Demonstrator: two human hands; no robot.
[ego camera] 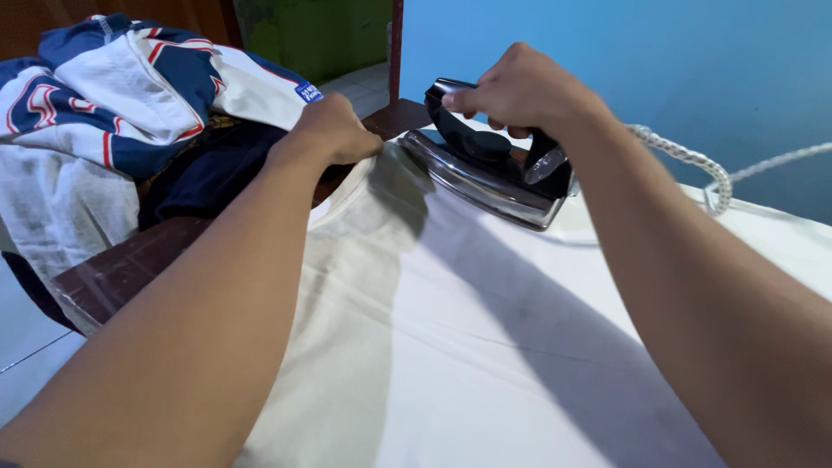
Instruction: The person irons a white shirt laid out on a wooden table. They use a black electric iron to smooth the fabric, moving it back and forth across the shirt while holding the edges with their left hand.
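A person irons a cream-white garment (485, 347) spread across the centre and lower right of the frame. The right hand (520, 87), at upper centre, is wrapped fully around the black handle of an electric iron (485, 169), fingers curled closed over the grip. The iron's chrome soleplate rests tilted at the far edge of the cloth, its tip pointing to the upper left. The left hand (334, 130), just left of the iron, is bunched into a loose fist that presses or pinches the garment's far edge; whether cloth is actually caught between the fingers cannot be told from this angle.

Judging by how the fabric lies, the work appears to be under way rather than finished: the broad near stretch of cloth looks mostly flat, with a few faint creases running across it, while the far edge under the hands is only now being dealt with.

By count: one iron, with one braided white cord (693, 160) looping off at right against a blue wall (650, 52); one garment on the board; two hands. At upper left, on a dark brown wooden surface (121, 264), sits one heap of unpressed clothing, in which at least two pieces can be told apart: a white, navy and red jersey (130, 95) and a dark navy garment (217, 169) beneath it.
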